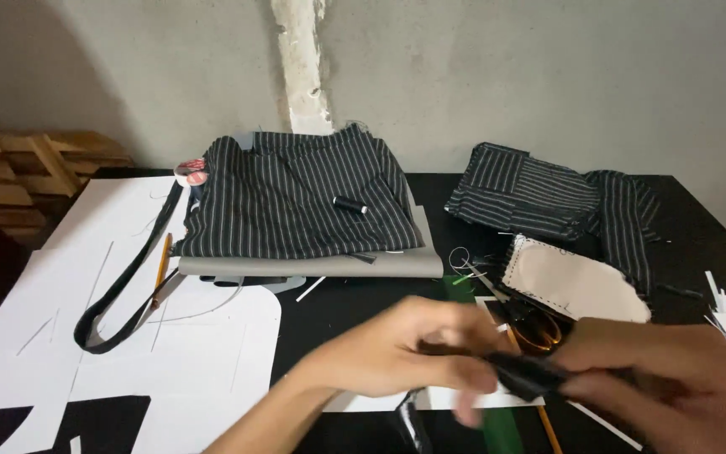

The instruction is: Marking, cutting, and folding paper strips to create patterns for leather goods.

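My left hand (405, 349) and my right hand (674, 378) meet low in the view, both blurred by motion. Between them they pinch a small piece of black fabric (524, 372); a dark strip of it hangs down below my left hand. Just behind the hands lie scissors with orange handles (535, 326) and a pale, oval cut fabric piece (577, 284). A green ruler (497, 424) passes under my hands on the black table (355, 307).
A folded stack of black pinstriped cloth (296, 197) carries a black thread spool (349, 204). More striped cloth (548, 197) lies at the back right. White paper patterns (128, 336), a long black strap (128, 269) and a pencil (161, 267) cover the left. Wooden blocks (18, 181) stand far left.
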